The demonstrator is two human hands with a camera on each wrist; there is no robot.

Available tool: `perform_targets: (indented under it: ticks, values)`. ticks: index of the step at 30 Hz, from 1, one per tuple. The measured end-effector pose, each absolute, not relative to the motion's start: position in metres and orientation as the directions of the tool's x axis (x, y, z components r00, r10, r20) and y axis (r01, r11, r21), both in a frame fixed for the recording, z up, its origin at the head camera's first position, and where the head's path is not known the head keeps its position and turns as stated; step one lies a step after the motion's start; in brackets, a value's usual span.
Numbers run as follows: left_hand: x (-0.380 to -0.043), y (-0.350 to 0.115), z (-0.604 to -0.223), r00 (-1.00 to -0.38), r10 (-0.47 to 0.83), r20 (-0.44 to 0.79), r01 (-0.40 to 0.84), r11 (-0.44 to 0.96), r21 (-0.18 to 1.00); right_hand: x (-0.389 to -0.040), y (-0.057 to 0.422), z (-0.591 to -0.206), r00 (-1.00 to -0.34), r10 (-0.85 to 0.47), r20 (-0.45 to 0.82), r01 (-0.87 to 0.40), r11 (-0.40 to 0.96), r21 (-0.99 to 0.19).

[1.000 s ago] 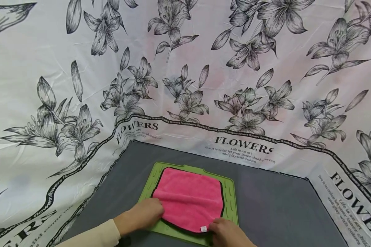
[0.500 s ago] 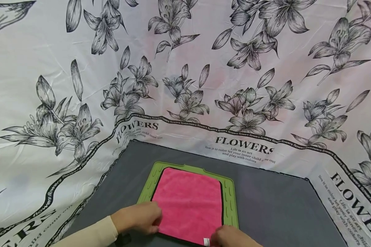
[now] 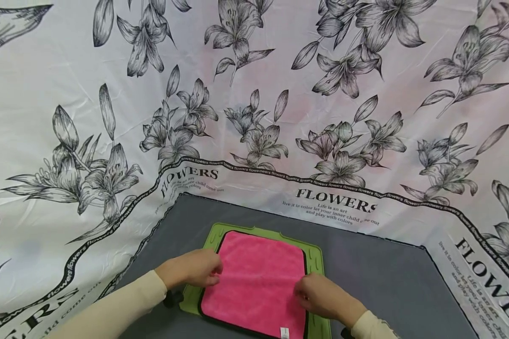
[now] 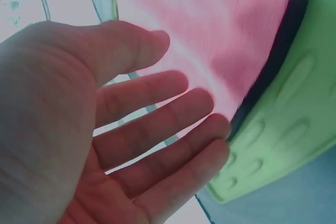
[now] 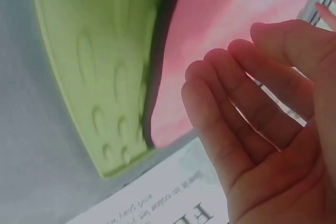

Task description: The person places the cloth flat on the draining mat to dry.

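A pink cloth [image 3: 258, 278] with a black border and a small white tag [image 3: 284, 333] lies spread flat over a green board [image 3: 318, 263] with raised oval marks. My left hand [image 3: 195, 267] is over the cloth's left edge, and in the left wrist view its fingers [image 4: 178, 116] are loosely bent with nothing between them. Over the opposite edge is my right hand [image 3: 320, 296]. Its fingers [image 5: 231, 87] are relaxed and hold nothing in the right wrist view. The cloth's near edge runs close to the bottom of the head view.
The board stands on a grey tabletop [image 3: 373, 278]. Behind and along both sides of the table hangs a white sheet [image 3: 254, 61] printed with black flowers and lettering.
The cloth's near part has come toward me and its crosswise ridge has flattened. Both hands have let go of the near corners and moved away from me along the sides.
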State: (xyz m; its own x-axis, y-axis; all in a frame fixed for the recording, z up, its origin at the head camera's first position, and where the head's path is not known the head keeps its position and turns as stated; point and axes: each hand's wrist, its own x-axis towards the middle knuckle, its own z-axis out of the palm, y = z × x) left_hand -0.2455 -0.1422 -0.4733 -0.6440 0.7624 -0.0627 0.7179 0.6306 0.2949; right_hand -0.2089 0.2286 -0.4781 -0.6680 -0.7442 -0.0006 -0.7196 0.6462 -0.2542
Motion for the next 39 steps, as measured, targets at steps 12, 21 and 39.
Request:
perform_targets:
  ticks: [12,21,39]
  values:
    - [-0.295,-0.143,-0.466,-0.727,0.687,-0.006,0.67,0.71,0.217,-0.268,0.251,-0.471,-0.721,-0.684,0.11,-0.691,0.697,-0.19]
    - [-0.329,-0.132,-0.469,-0.776,0.63,-0.017,0.607,0.754,0.249,-0.299,0.254,-0.478,-0.812,-0.574,0.106,-0.583,0.786,-0.204]
    - [-0.368,-0.108,-0.517,-0.862,0.5,0.082,0.507,0.843,0.179,-0.336,0.247,-0.505,-0.914,-0.379,0.143,-0.402,0.892,-0.209]
